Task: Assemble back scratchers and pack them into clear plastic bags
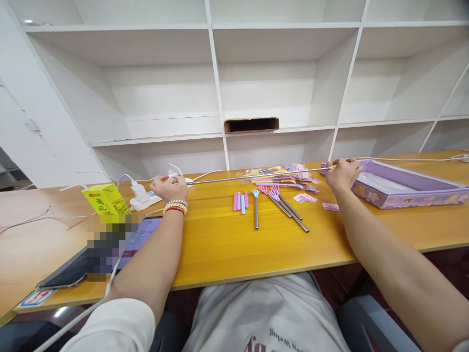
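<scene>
A long thin metal rod (234,179) stretches level above the orange table (216,234). My left hand (170,188) pinches its left end, and my right hand (342,173) grips the other end, where a yellowish tip shows. Beneath and behind the rod lies a pile of wrapped items (293,173). In front of it are several short pink, purple and blue handles (243,204), a metal stick with a light blue claw head (256,210), and several sticks with pink or purple claw heads (289,208).
An open purple box (421,199) stands at the right, with small pink cards (305,198) nearer the middle. On the left are a yellow carton (106,199), a white power strip (146,199), cables and a phone (66,269). White shelves (157,142) rise behind.
</scene>
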The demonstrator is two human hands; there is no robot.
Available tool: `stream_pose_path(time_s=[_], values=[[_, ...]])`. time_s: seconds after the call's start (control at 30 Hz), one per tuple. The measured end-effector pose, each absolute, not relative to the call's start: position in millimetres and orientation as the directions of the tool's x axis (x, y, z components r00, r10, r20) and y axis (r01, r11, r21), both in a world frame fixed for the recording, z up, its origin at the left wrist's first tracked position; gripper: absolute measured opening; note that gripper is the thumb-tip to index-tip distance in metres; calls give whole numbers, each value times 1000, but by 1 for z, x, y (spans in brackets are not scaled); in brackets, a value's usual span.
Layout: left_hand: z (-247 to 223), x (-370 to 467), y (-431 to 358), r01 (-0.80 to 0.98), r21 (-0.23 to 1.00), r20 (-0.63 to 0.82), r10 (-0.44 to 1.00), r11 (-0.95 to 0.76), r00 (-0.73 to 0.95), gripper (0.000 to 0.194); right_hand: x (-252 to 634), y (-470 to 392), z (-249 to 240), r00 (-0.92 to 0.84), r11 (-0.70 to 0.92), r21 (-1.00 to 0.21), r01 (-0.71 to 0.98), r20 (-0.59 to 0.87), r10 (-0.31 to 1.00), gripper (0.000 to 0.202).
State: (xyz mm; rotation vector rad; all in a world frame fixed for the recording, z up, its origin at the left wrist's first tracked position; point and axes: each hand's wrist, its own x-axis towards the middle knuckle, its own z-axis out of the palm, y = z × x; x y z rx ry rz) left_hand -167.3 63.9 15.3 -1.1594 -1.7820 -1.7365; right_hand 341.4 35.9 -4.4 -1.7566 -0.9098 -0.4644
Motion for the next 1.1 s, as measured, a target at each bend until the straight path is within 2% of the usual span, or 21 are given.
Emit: stream_pose_path(time_s=[0.17,0.3,0.43,0.57,0.7,0.97,1.1], values=[[20,-168,65,775,620,771,279,-122,-572,20,350,40,-8,630,-86,-659,748,663,404,23],[25,-162,63,749,647,761,182,-141,-623,3,353,43,-9,672,-68,-710,701,625,396,28],[24,-162,66,638,750,661,210,-173,-720,30,350,41,-8,674,-60,-721,690,610,417,30],[19,-168,74,465,874,487,261,-144,-834,27,350,41,-10,687,-71,-743,666,574,445,31],[19,-171,79,338,932,361,256,-130,-897,25,354,45,-16,708,-92,-776,624,511,487,32],[14,-164,76,395,907,421,311,-144,-852,17,357,53,-21,711,-251,-764,594,353,609,38],[12,-164,77,307,939,345,370,-157,-863,21,366,56,-23,739,-266,-784,561,328,589,42]])
